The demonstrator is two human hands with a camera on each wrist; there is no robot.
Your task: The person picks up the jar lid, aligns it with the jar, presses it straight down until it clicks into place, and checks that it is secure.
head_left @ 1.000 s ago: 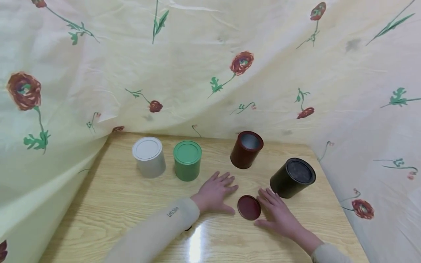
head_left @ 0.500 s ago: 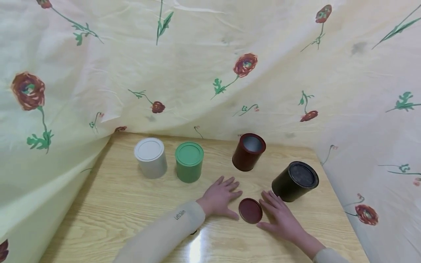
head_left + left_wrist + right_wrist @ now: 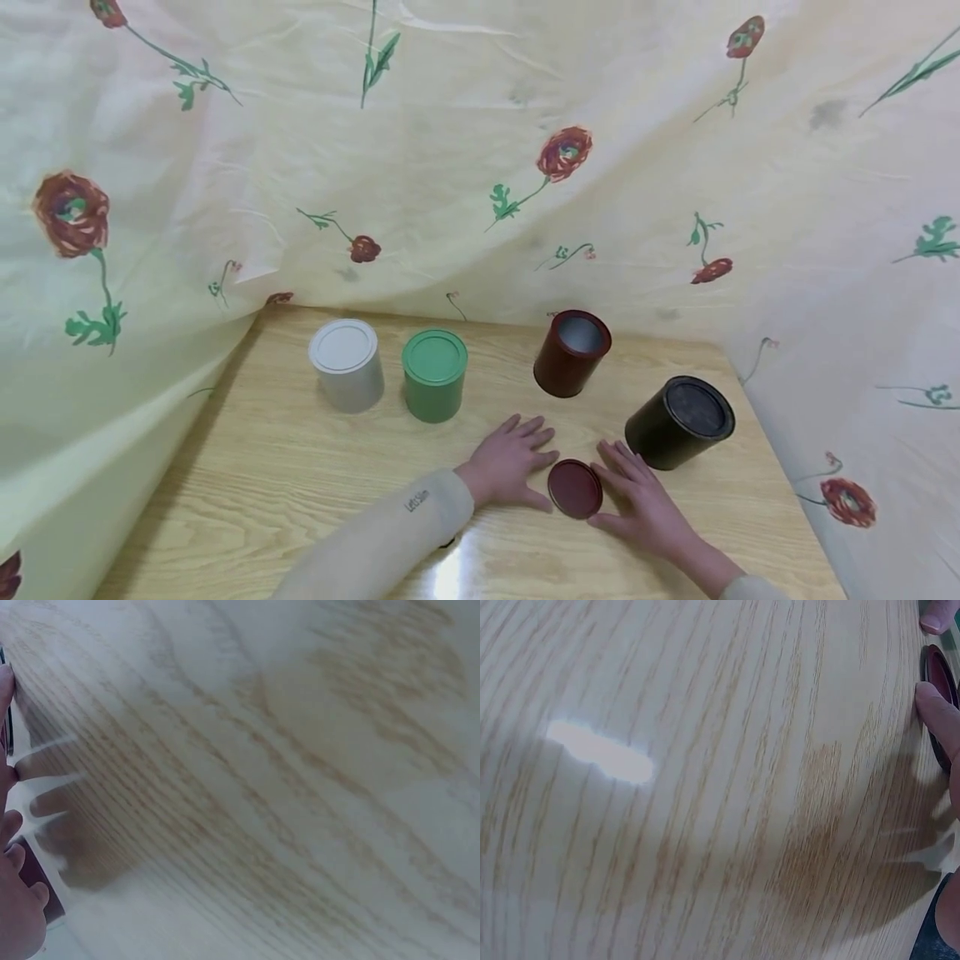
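Both hands lie flat on the table (image 3: 247, 500) with fingers straight, holding nothing. The dark red lid (image 3: 575, 489) lies between them, touching the left hand (image 3: 510, 461) and right hand (image 3: 645, 504). The open red tin (image 3: 572, 354) stands beyond the left hand's fingertips, the black tin (image 3: 679, 422) just past the right hand.

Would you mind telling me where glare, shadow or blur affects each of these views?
Head view: sharp, wide-angle bend at the edges, a bright glare patch on the table beside the sleeve. Left wrist view: wood grain smeared and soft, the left hand cropped at the edge, with finger shadows beside it. Right wrist view: an elongated glare streak on the wood, a shadow near the right hand.
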